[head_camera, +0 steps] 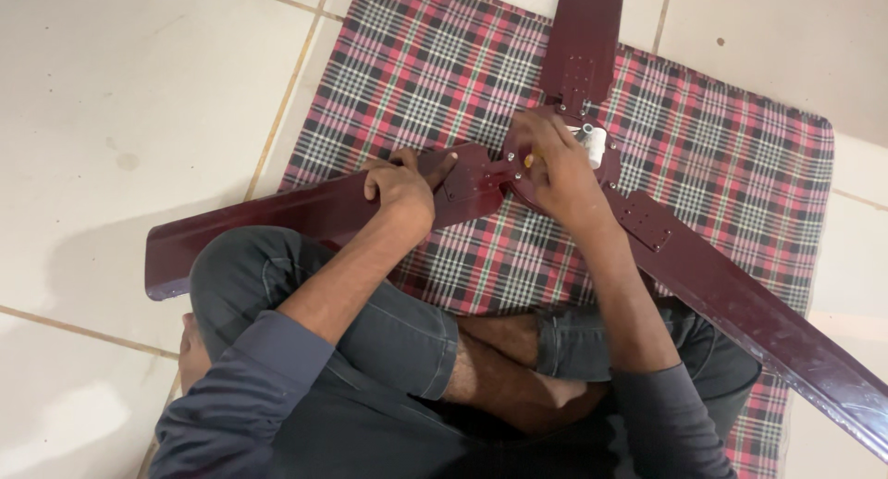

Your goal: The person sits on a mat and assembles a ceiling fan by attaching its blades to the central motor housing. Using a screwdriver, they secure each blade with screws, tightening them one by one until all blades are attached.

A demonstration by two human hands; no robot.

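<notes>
Ceiling fan (555,155) on checked cloth (703,137), three blades attached; left hand (400,185) grips one blade (277,222), right hand (555,165) closed on yellow-handled tool (529,160) at hub.

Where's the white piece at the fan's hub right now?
In the head view, the white piece sits on the fan hub, upper centre, just right of the right hand and below the base of the top blade.

A ceiling fan (564,155) lay on a cloth (731,155) spread over the floor (111,100). Its hub sat before the person's crossed legs, one blade pointing left, one right, one away.
</notes>
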